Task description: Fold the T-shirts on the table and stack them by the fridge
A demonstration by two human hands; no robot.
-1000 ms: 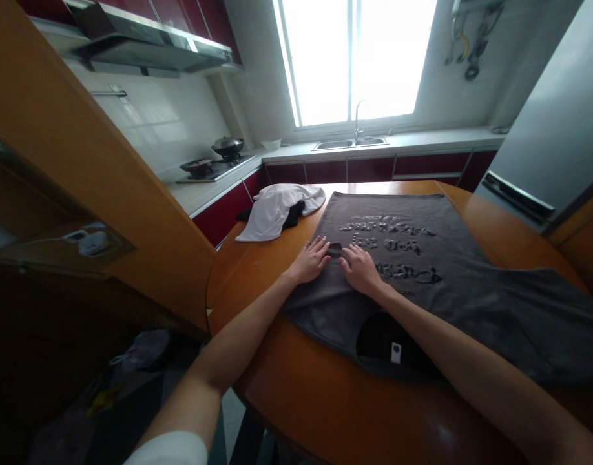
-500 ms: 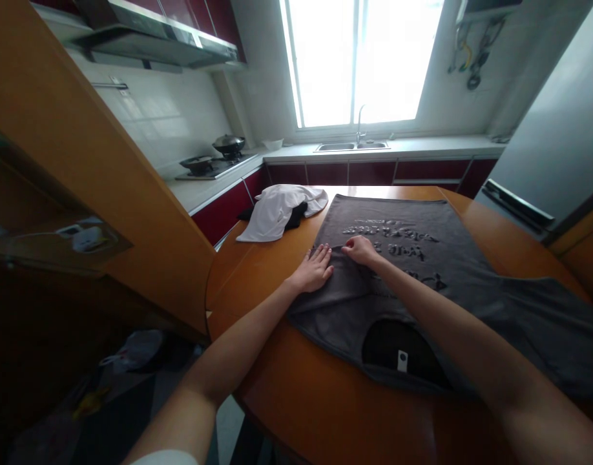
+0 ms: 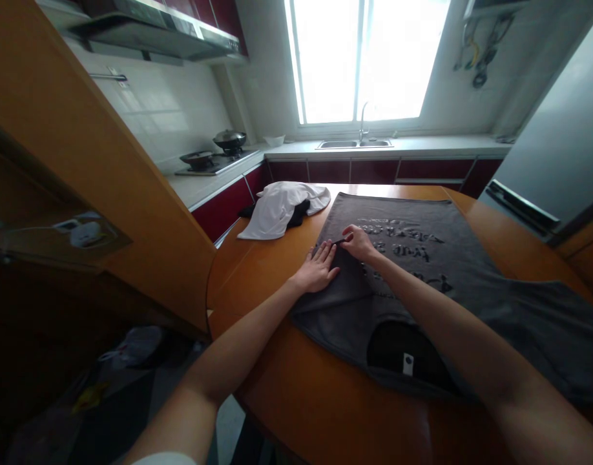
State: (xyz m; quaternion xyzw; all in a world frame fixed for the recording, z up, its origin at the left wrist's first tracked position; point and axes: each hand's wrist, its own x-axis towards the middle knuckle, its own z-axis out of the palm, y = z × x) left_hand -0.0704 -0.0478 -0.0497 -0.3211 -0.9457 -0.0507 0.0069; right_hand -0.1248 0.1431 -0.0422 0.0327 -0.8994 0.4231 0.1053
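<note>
With twelve o'clock toward the bright window (image 3: 325, 58), we reach both arms over the smooth orange-brown wooden table (image 3: 258, 271). Our left hand (image 3: 317, 270) comes in from seven o'clock and lies palm down, fingers spread, on the dark grey cloth garment with raised lettering (image 3: 464, 278). At its two o'clock our right hand (image 3: 358, 244) pinches a small raised fold of that garment (image 3: 342, 241) between thumb and fingertips, its forearm crossing the cloth from four o'clock.

The garment lies across the tabletop: straight hem at twelve, sleeve stretching to four, black neck opening (image 3: 391, 352) with a white label (image 3: 408, 363) at six. Its side edge runs beside our left fingers; bare wood shows at nine, out to the table's curved rim. At eleven sits a crumpled white cloth (image 3: 272, 213) over a black cloth (image 3: 299, 214).
</note>
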